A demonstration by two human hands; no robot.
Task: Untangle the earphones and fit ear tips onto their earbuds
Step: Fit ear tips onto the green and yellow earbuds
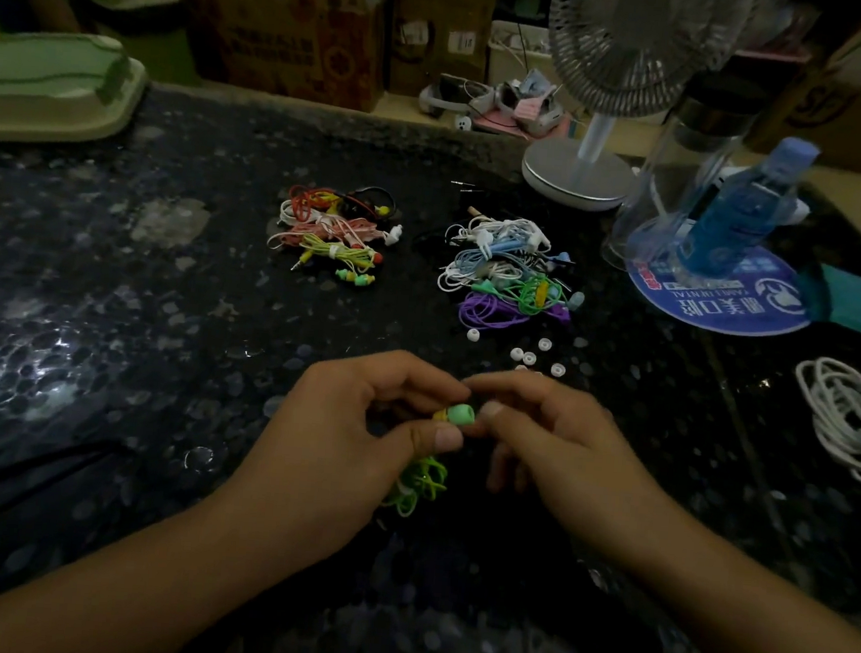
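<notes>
My left hand pinches a yellow earbud with a mint-green ear tip on its end. The bud's lime-green cable hangs bunched below that hand. My right hand meets it from the right, thumb and forefinger touching the green ear tip. Several loose white ear tips lie on the dark table just beyond my hands. Farther back sit two heaps of earphones: a red, pink and yellow pile on the left and a white, blue, green and purple pile on the right.
A desk fan stands at the back right beside a clear tumbler and a blue bottle on a round blue mat. A coiled white cable lies at the right edge. A green container sits far left.
</notes>
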